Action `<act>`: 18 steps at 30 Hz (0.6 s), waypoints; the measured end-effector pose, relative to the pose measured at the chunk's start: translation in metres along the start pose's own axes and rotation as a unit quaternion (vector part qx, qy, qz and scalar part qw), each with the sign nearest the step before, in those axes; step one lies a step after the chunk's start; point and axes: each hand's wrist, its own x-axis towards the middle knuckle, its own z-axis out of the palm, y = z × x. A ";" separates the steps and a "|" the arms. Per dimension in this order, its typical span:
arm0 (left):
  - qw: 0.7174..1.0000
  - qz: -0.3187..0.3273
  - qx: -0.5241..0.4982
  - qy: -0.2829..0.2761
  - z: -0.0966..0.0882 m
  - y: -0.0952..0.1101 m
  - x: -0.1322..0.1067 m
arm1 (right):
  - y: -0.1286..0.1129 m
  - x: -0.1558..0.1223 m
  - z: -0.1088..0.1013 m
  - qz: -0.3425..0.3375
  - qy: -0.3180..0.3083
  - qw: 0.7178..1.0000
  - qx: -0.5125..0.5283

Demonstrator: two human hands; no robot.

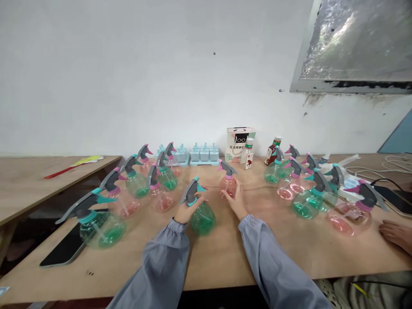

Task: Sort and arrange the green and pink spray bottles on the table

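My left hand [188, 211] is closed round the neck of a green spray bottle [202, 221], which has a grey head with turquoise trim and leans a little. Farther from me, my right hand [237, 198] grips the body of a pink spray bottle [227, 185] that stands upright. To the left are several more pink and green bottles, the nearest a green spray bottle [103, 231] with a turquoise nozzle. On the right is a second group, including a green spray bottle [307, 204] and a pink spray bottle [349, 216].
Light blue popsicle molds [204, 155] line the wall beside a paper bag [234, 143], a clear bottle [247, 154] and a dark bottle [273, 151]. A phone [62, 249] lies at left. Another person's hand [397, 234] rests at right, near cables. A flyswatter [74, 166] lies on the left table.
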 end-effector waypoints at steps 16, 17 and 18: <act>0.998 -0.004 0.008 0.059 -0.007 0.000 0.005 | -0.001 -0.001 -0.007 0.001 -0.013 1.000 0.029; 0.997 -0.014 -0.009 0.072 -0.007 0.000 0.005 | -0.002 -0.001 -0.007 0.004 -0.013 0.999 0.032; 0.995 -0.023 -0.030 0.096 -0.006 0.000 0.006 | -0.002 -0.002 -0.007 0.007 -0.013 0.999 0.036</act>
